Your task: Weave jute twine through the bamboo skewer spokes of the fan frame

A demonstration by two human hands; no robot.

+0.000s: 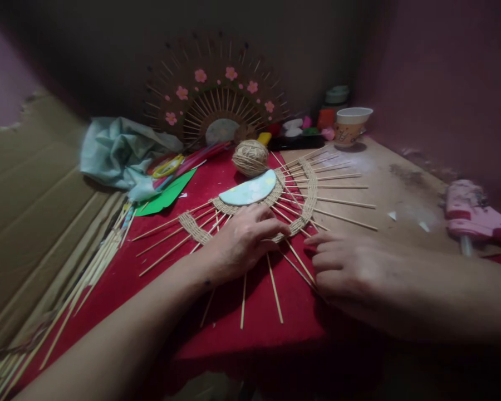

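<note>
A half-round fan frame (pixel 310 192) of thin bamboo sticks, with bands of woven twine, lies on the red cloth. Its straight edge faces away from me, and a pale blue patterned half-disc (pixel 248 190) covers its centre. My left hand (pixel 250 236) rests over the outer woven band, its fingers closed on the band and sticks and hiding part of the weave. To the right, my right hand (pixel 350 270) is closed, with curled fingers, round a thin strand of twine (pixel 294 266) that runs from the band near my left fingertips. The strand's end is hidden.
A twine ball (pixel 250 158) sits behind the frame. A finished-looking flowered fan (pixel 223 92) leans at the back. A paper cup (pixel 353 128) and a pink glue gun (pixel 470 209) stand right; loose sticks (pixel 87 273), green sheet (pixel 167 195) and crumpled cloth (pixel 121 153) lie left.
</note>
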